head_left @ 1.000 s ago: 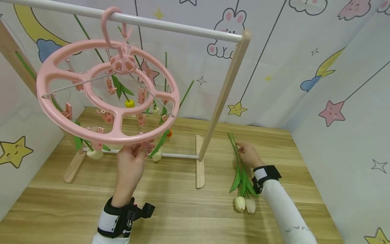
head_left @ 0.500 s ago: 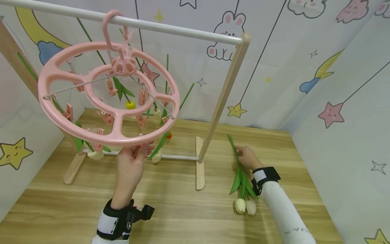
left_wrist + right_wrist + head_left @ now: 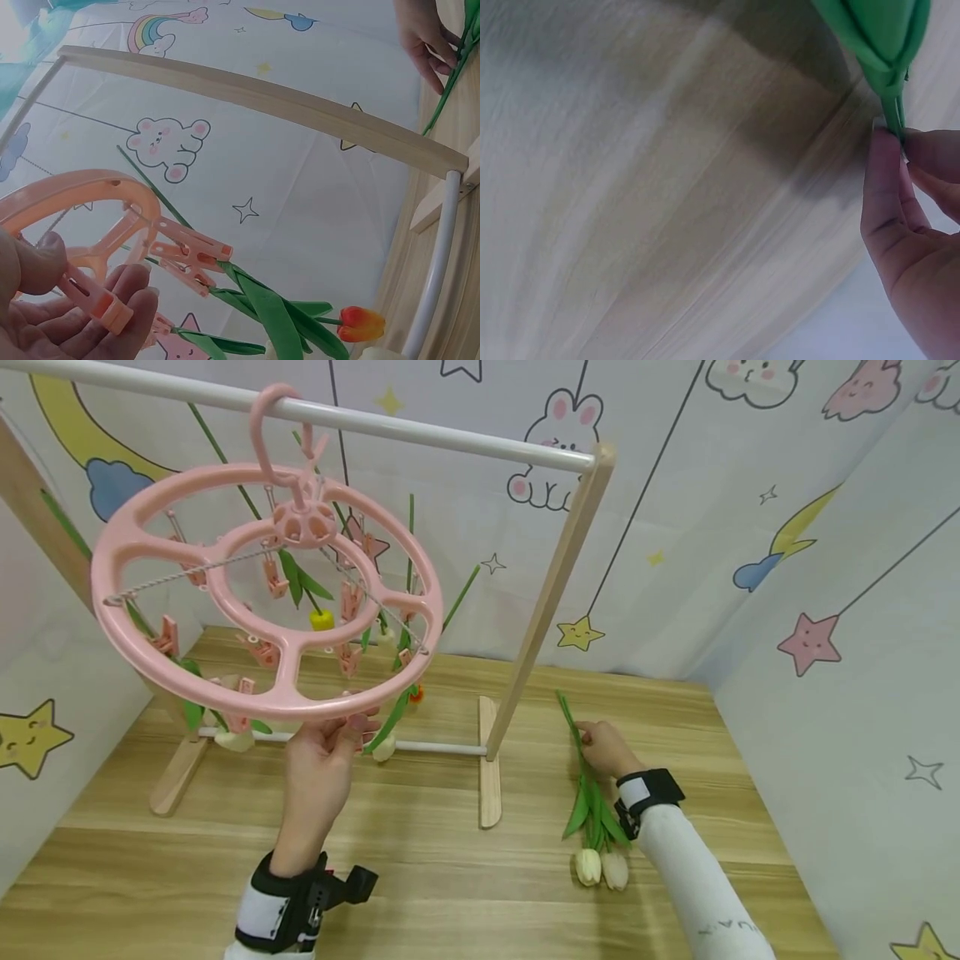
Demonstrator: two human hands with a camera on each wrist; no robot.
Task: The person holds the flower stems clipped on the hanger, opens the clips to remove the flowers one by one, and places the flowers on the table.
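Note:
A pink round clip hanger point(image 3: 300, 703) hangs from the white rail. At its near rim my left hand point(image 3: 322, 760) holds a pink clothespin point(image 3: 97, 300) between thumb and fingers. Other clothespins on the hanger grip artificial tulips, one with an orange-red bloom point(image 3: 360, 324) and one with a yellow bloom point(image 3: 322, 620). On the table at right lie two white tulips point(image 3: 588, 866), blooms toward me. My right hand point(image 3: 606, 748) pinches their green stems point(image 3: 895, 112) between thumb and fingertips, as the right wrist view shows close up.
The rack's white rail point(image 3: 420, 433) runs across the top, carried by a wooden post point(image 3: 551, 602) with a wooden foot point(image 3: 490, 777). A lower white bar point(image 3: 442, 747) joins the feet. Printed cloth walls point(image 3: 675, 527) enclose the wooden table point(image 3: 420, 877).
The two tulip stems at right, slightly apart a second ago, now lie together in my right hand's pinch. My left hand stays at the hanger's near rim.

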